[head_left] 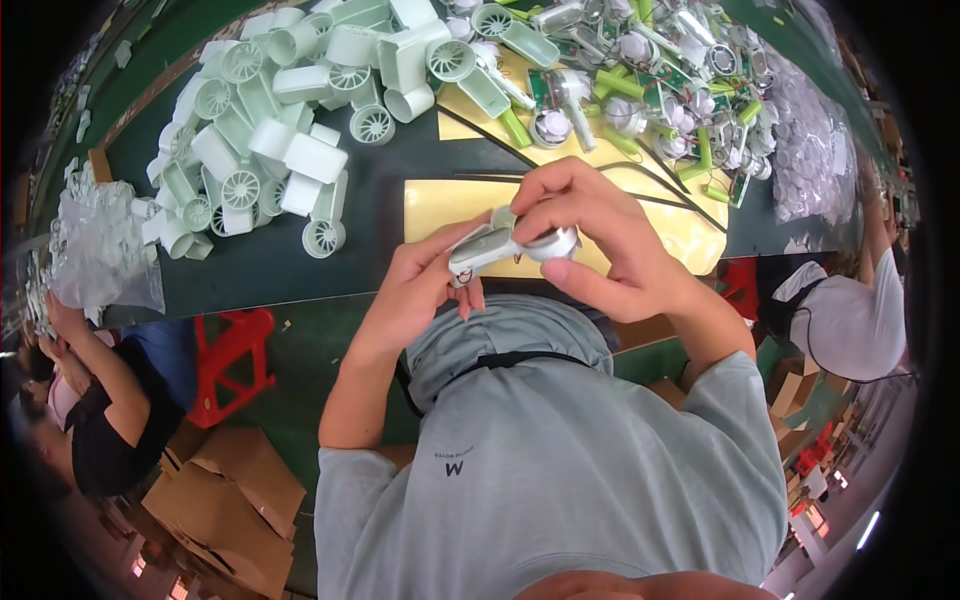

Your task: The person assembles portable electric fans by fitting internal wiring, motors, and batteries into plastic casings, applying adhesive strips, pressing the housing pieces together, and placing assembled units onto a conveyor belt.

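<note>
In front of my body, over the table's near edge, both hands hold a pale handheld fan housing [485, 252]. My left hand [420, 268] is closed round its left end, with the fingers partly hidden beneath it. My right hand [605, 235] grips the rounded right end, thumb below and bent fingers on top. A bit of thin dark red wire shows at the housing's left end. What lies inside the housing is mostly covered by my fingers. Below the hands is a yellow sheet [430, 212] on the dark green table.
A heap of pale green fan shells [270, 140] with round slatted grilles lies at far left. Fan innards [640, 80] with green cylinders, circuit boards and white motors pile up at far right, beside a clear plastic bag [815, 150]. Black strips [490, 178] cross the sheet. People sit on both sides.
</note>
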The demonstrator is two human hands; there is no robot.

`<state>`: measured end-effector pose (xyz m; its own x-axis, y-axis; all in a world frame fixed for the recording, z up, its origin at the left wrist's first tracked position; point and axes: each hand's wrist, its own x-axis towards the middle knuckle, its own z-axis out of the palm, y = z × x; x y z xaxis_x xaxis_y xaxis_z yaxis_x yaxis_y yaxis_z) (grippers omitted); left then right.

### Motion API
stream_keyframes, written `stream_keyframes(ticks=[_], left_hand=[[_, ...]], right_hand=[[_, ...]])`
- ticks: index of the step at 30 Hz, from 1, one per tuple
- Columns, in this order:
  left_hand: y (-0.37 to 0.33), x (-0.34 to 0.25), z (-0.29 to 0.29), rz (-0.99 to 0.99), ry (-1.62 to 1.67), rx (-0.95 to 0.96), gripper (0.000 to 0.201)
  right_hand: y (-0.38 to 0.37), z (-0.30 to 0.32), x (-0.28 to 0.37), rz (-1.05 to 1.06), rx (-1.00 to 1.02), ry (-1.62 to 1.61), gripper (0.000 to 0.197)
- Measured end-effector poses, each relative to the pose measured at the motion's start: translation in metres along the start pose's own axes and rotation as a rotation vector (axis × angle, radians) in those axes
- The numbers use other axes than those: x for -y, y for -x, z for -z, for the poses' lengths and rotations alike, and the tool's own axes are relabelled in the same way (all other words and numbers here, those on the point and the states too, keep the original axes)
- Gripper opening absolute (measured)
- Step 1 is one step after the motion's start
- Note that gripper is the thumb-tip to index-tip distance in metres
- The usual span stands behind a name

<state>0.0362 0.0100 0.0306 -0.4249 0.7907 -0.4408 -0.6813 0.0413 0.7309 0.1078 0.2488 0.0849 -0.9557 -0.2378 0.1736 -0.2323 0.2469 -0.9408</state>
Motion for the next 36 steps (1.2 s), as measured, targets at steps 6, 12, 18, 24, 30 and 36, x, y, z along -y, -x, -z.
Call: stream_keyframes(ticks=[6, 12, 18, 24, 30, 36], left_hand=[[0.003, 0.025, 0.016, -0.115, 0.298, 0.296, 0.050], [0.011, 0.016, 0.010, -0.203, 0.438, 0.313, 0.058], [0.021, 0.012, 0.011, -0.225, 0.173, 0.282, 0.059], [0.022, 0.009, 0.008, -0.181, 0.297, 0.296, 0.056], [0.020, 0.013, 0.007, -0.126, 0.293, 0.210, 0.043], [0.016, 0.019, 0.006, -0.041, 0.423, 0.091, 0.034]], right_hand=[[-0.010, -0.005, -0.011, 0.070, 0.007, -0.011, 0.024], [-0.002, -0.011, -0.019, 0.070, -0.018, -0.036, 0.025], [0.001, -0.016, -0.022, 0.029, -0.042, -0.081, 0.026], [0.004, -0.017, -0.021, 0.035, -0.077, -0.043, 0.034], [0.007, -0.019, -0.018, 0.062, -0.082, 0.023, 0.037], [0.014, -0.026, -0.018, 0.051, -0.067, 0.053, 0.040]])
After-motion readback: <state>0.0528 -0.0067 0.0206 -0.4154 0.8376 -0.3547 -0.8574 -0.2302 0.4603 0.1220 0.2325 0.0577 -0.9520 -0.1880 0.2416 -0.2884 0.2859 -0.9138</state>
